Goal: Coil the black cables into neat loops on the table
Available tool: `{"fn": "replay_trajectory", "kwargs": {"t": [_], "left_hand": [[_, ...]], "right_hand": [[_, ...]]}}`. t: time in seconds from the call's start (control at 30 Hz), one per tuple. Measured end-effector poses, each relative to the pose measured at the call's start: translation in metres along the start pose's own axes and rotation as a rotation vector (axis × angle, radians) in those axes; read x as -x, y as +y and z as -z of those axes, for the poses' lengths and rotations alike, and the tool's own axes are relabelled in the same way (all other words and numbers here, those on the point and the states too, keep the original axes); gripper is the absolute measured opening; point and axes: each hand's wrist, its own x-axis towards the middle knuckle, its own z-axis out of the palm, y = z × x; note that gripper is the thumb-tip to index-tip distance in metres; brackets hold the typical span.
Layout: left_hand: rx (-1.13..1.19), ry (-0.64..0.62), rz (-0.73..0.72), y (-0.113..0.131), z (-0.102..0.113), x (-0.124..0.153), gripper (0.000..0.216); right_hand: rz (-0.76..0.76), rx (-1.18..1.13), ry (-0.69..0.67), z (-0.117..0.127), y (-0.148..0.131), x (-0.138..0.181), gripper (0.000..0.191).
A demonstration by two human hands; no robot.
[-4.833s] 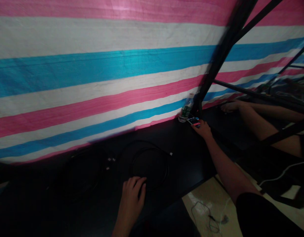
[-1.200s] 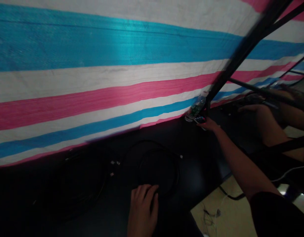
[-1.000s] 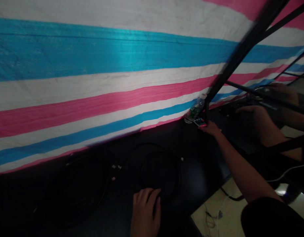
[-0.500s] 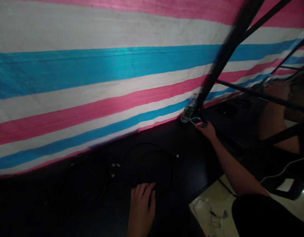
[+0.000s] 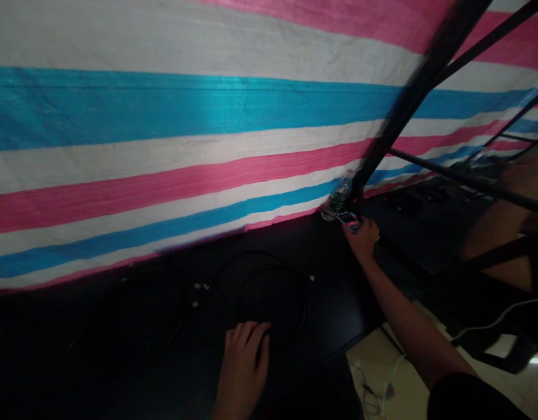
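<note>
Left hand: the left hand lies palm down near the front table edge, fingers bent over the near rim of a coiled black cable. The dim light hides whether they pinch it or only rest on it.
Right hand: the right hand is stretched far out, fingers closed about the near end of a small dark smartphone with a lit screen.
Smartphone place: at the back of the black tabletop, just beside a clear plastic water bottle with a green label and at the foot of a slanted black metal frame post.
Handling: a phone held by 1 end at full reach tips easily, I judge. A grip further along its sides would be surer, and so would a path away from the bottle, which looks easy to topple.
Back edge: a pink, white and blue striped tarp closes the far side, so there is no room behind the smartphone.
Right edge: the tabletop ends near the right forearm. Below it is a pale floor with thin loose wires.
Open room: bare tabletop lies between the coil and the smartphone.
Left side: a 2nd black cable coil lies there, with small metal plugs between the 2 coils.
Neighbour: another person's bare arm shows beyond the post, well apart from the right hand.
</note>
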Motion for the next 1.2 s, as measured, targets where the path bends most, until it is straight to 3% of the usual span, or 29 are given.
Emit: {"fn": "replay_trajectory", "kwargs": {"t": [0.2,0.33,0.43,0.5,0.57,0.6,0.7,0.73,0.83,1.0,1.1,1.2], "left_hand": [[0.048,0.028,0.017,0.005,0.002,-0.002,0.028],[0.143,0.169,0.055,0.005,0.005,0.004,0.025],[0.176,0.305,0.107,0.004,0.013,0.002,0.023],[0.147,0.32,0.079,0.001,0.021,-0.011,0.022],[0.094,0.257,0.002,-0.003,0.031,-0.034,0.022],[0.052,0.245,-0.021,-0.007,0.034,-0.049,0.022],[-0.15,0.21,-0.013,-0.024,0.038,-0.094,0.027],[-0.234,0.185,0.024,-0.031,0.036,-0.106,0.032],[-0.395,0.083,0.152,-0.043,0.027,-0.126,0.048],[-0.416,0.055,0.14,-0.043,0.016,-0.121,0.042],[-0.326,0.041,0.105,-0.045,0.019,-0.118,0.037],[-0.215,0.052,0.086,-0.053,0.025,-0.119,0.036]], "right_hand": [[-0.071,-0.109,0.033,-0.006,-0.054,-0.015,0.085],[-0.112,-0.17,-0.014,-0.005,-0.072,-0.032,0.09],[-0.093,-0.205,-0.014,0.002,-0.079,-0.023,0.088],[-0.051,-0.241,0.014,0.007,-0.089,-0.004,0.086],[0.057,-0.33,-0.035,0.012,-0.104,0.022,0.073],[0.14,-0.407,-0.15,0.014,-0.115,0.037,0.063],[0.517,-0.607,-0.703,0.019,-0.15,0.079,0.041],[0.613,-0.63,-0.802,0.02,-0.163,0.09,0.038],[0.792,-0.611,-0.827,0.02,-0.197,0.111,0.037],[0.906,-0.552,-0.701,0.011,-0.235,0.133,0.031],[0.929,-0.619,-0.721,0.009,-0.243,0.144,0.019],[0.913,-0.663,-0.72,0.016,-0.24,0.147,0.019]]}}
